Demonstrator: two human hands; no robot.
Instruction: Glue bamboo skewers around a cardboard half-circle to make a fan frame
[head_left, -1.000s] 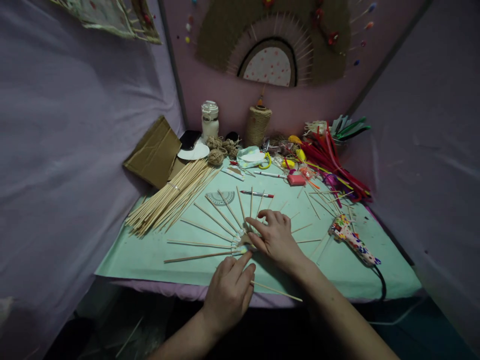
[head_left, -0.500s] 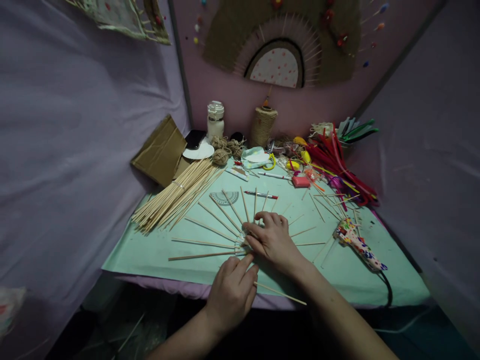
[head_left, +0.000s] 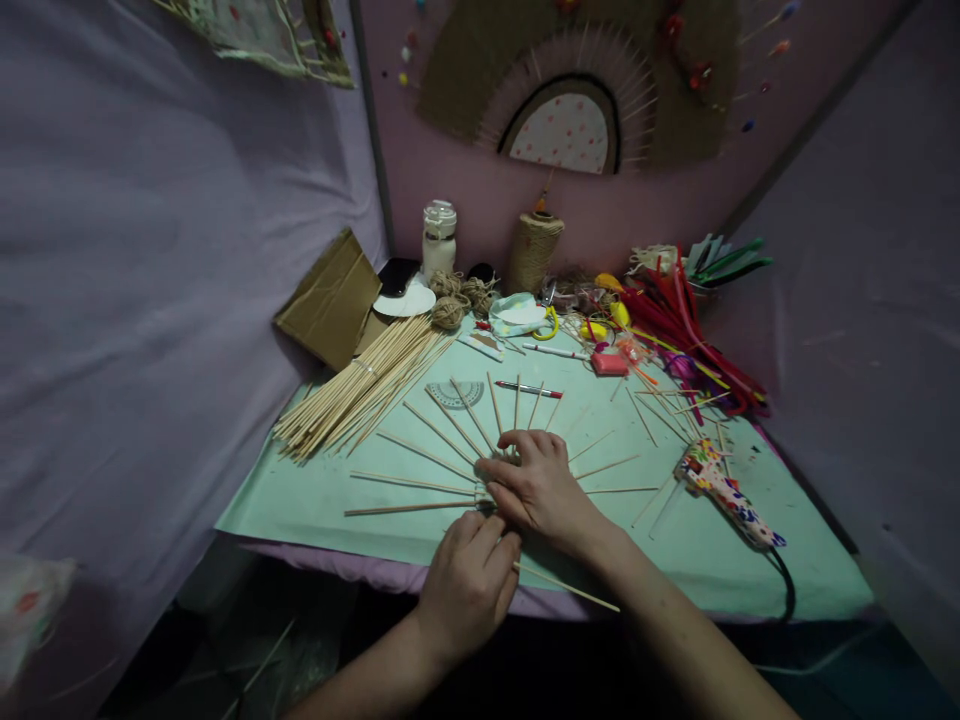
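Sticks [head_left: 441,435] fan from nine through twelve to three o'clock around our right hand [head_left: 536,485], fingers curled; our left hand [head_left: 469,570], fingers bunched, sits at seven; we cannot tell what either pinches; glue gun [head_left: 731,497] at three

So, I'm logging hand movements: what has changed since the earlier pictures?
The right hand has moved leftward and toward the person, covering more of the hub where the sticks meet. I see no grasp or release. The left hand stays near the hub; glue gun and protractor lie unmoved, only the view has shifted.
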